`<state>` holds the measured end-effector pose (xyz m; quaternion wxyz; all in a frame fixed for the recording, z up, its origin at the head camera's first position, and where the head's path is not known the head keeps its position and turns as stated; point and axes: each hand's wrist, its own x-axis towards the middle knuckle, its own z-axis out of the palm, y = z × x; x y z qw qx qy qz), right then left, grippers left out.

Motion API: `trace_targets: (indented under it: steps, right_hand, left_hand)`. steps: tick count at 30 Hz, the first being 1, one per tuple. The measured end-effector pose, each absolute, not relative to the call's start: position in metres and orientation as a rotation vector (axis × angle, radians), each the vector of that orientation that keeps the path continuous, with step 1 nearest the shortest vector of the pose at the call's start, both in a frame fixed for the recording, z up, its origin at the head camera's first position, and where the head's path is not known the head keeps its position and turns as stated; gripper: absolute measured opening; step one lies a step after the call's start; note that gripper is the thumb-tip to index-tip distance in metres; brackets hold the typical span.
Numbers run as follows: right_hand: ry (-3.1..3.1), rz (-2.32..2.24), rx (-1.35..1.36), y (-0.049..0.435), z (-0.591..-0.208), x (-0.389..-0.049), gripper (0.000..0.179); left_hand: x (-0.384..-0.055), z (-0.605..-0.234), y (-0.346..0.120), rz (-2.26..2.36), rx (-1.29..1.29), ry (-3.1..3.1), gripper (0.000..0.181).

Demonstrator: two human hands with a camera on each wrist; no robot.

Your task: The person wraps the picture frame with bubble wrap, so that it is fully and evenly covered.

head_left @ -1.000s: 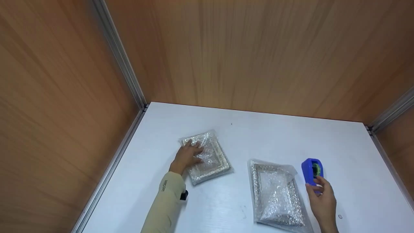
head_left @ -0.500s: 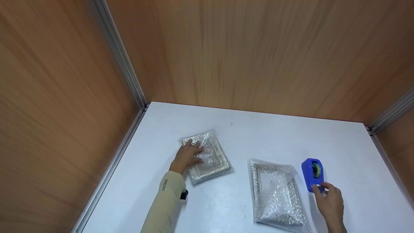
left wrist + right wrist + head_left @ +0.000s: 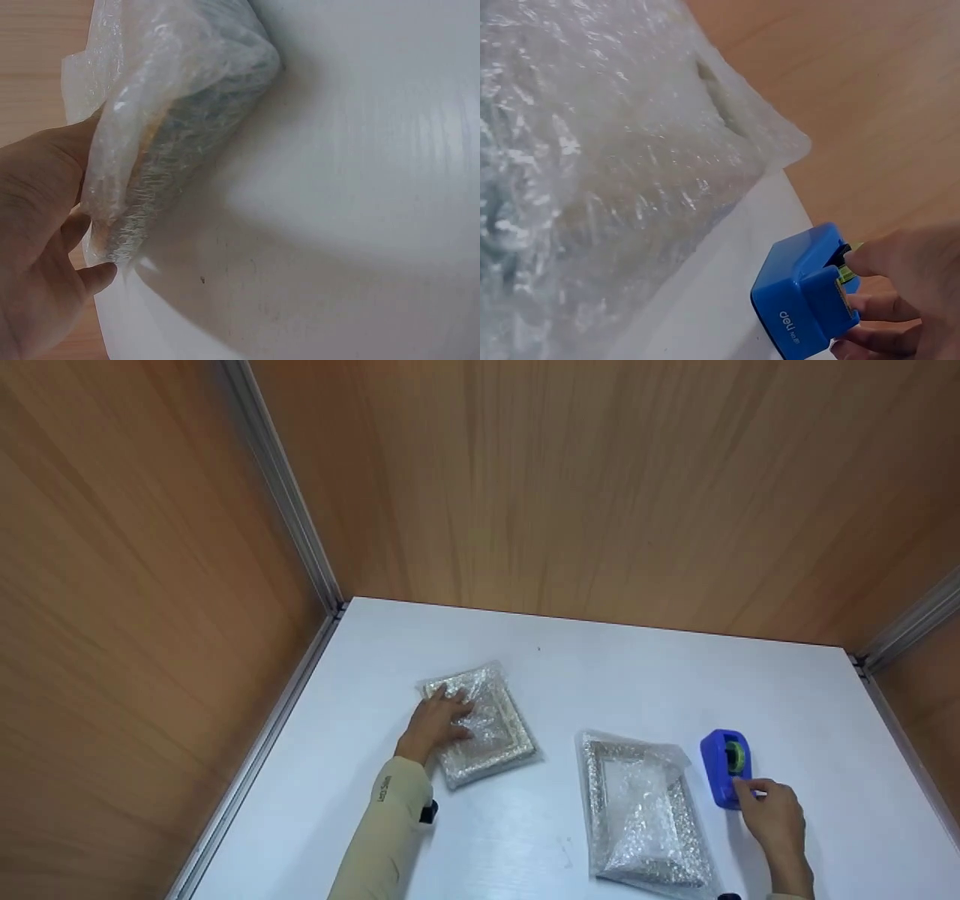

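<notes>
My left hand [image 3: 431, 727] rests with spread fingers on a bubble-wrapped picture frame [image 3: 491, 742] lying tilted on the table. In the left wrist view, the fingers lie against the bubble wrap [image 3: 187, 67] along the frame's edge. Over on the right stands a blue tape dispenser [image 3: 718, 772] with a green roll of tape [image 3: 736, 757]. My right hand [image 3: 776, 821] is at its front end, thumb and index finger pinched together at the tape. The right wrist view has the thumb against the green tape [image 3: 846, 274], with the other fingers beside the dispenser.
A second bubble-wrapped frame [image 3: 645, 810] lies between the hands, close to the dispenser's left. Wood-grain panels [image 3: 570, 487] rise behind and left of the white table [image 3: 510, 840]. Metal rails [image 3: 289, 502] run along the panel corners.
My right hand has shifted right and slightly toward me, from over the dispenser's front to its near right end, thumb and index finger closing together. The left hand has stayed still.
</notes>
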<state>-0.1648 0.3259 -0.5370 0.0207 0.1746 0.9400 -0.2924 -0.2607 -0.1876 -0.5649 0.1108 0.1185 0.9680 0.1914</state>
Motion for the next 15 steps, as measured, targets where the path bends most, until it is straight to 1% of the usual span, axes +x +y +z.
trace_targets:
  steps: [15]
  right_hand:
    - [2.738,-0.984,0.645,0.3352,-0.5316,-0.1714,0.052]
  left_hand:
    - [-0.2605,-0.5647,-0.1839,0.591,0.342,2.842,0.064]
